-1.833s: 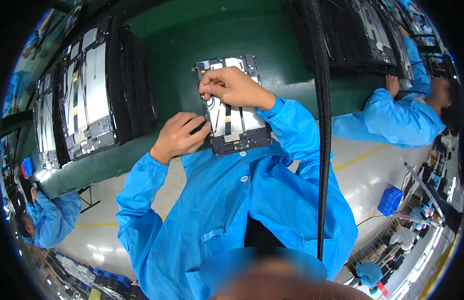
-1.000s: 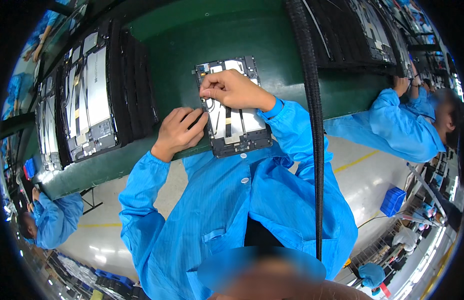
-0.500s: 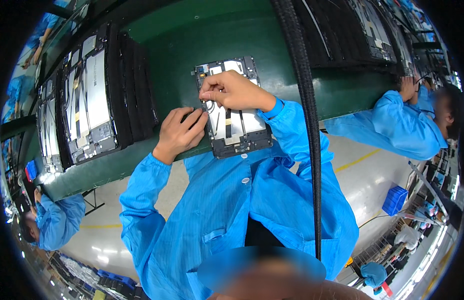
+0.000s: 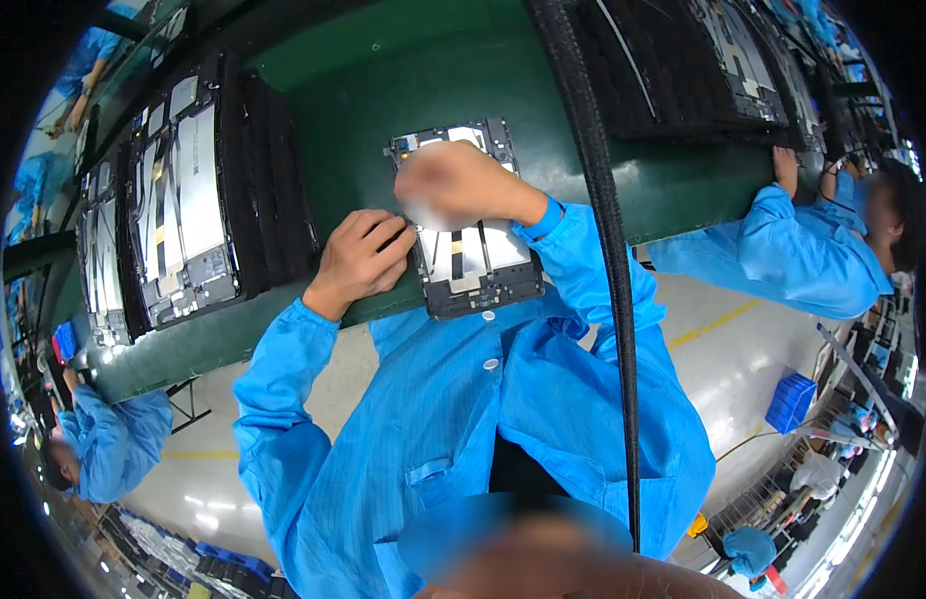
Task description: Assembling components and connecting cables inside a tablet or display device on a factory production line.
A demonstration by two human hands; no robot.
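Note:
An opened tablet [image 4: 483, 298] lies on the green worktable, its silver battery packs, dark frame and thin black strips showing. Bent over its left edge is my left hand [image 4: 363, 258], with the fingers closed against the tablet. My right hand [image 4: 473, 185] reaches across the upper part from the right, thumb and fingers drawn together near the upper left edge. A blur covers those fingertips, so whatever they pinch cannot be made out. Part of the tablet's upper half is hidden beneath this hand.
Upright rows of similar opened tablets [image 4: 193, 200] stand at left with black padding [image 4: 273, 190]. More units [image 4: 742, 65] stand at the far right. A thick black cord [image 4: 601, 180] hangs across the view. Co-workers in blue [image 4: 802, 240] sit on both sides of the green worktable [image 4: 343, 110].
Both hands stay nearly where they were on the tablet. My right fingertips, visibly pinched before, are now blurred. At right, the co-worker's hand and arm have shifted.

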